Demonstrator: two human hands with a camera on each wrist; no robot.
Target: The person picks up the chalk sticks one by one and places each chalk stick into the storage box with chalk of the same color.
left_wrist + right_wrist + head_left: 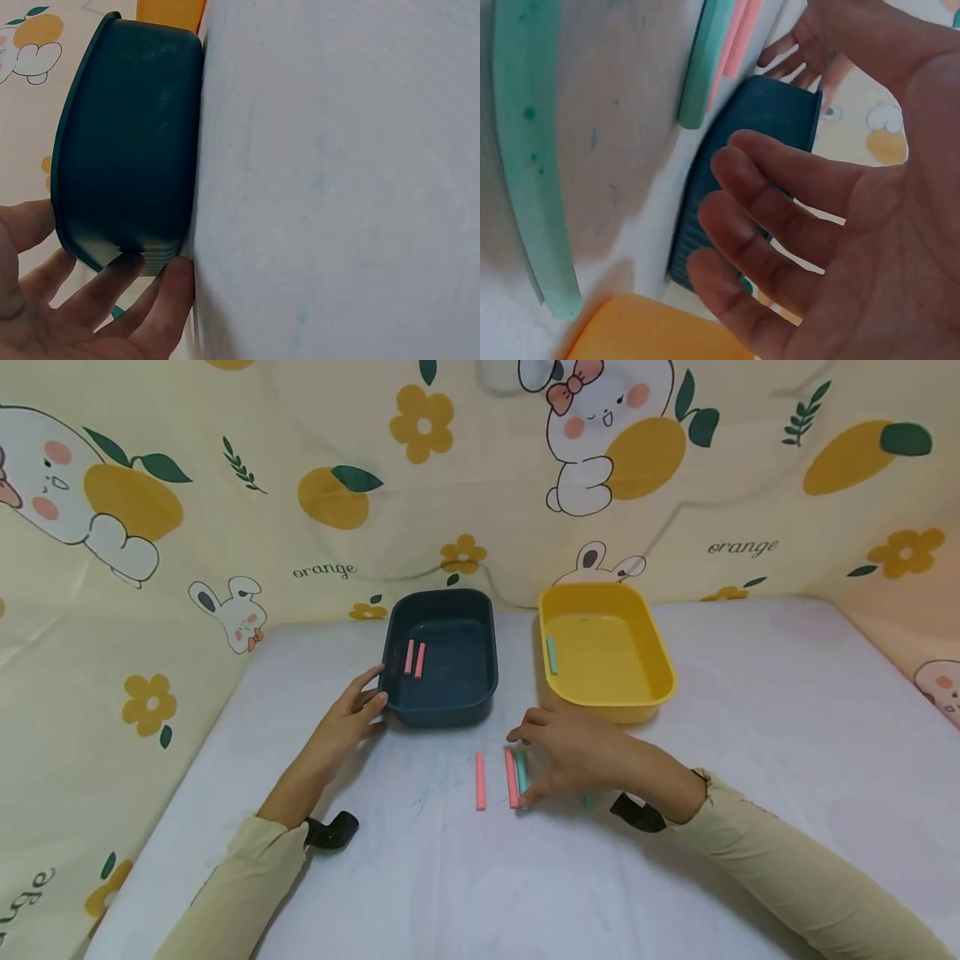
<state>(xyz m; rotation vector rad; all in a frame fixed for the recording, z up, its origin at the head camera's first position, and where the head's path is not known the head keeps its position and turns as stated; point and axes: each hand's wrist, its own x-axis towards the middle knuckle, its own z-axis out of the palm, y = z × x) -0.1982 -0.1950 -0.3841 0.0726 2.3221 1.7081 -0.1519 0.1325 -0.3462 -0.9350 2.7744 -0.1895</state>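
Observation:
My left hand rests its fingertips against the near left side of a dark teal plastic bin, the thumb at its rim. Two pink chalk sticks lie inside that bin. Over the table, my right hand hovers with fingers spread and loosely bent, nothing between them. Beneath its fingertips a pink chalk stick lies beside a green chalk stick. Another pink chalk stick lies a little to the left. A further green chalk stick lies below the right hand, mostly hidden in the head view.
A yellow plastic bin stands right of the teal one, with one green chalk stick against its left wall. Behind both bins hangs a patterned cloth. A white cloth covers the table.

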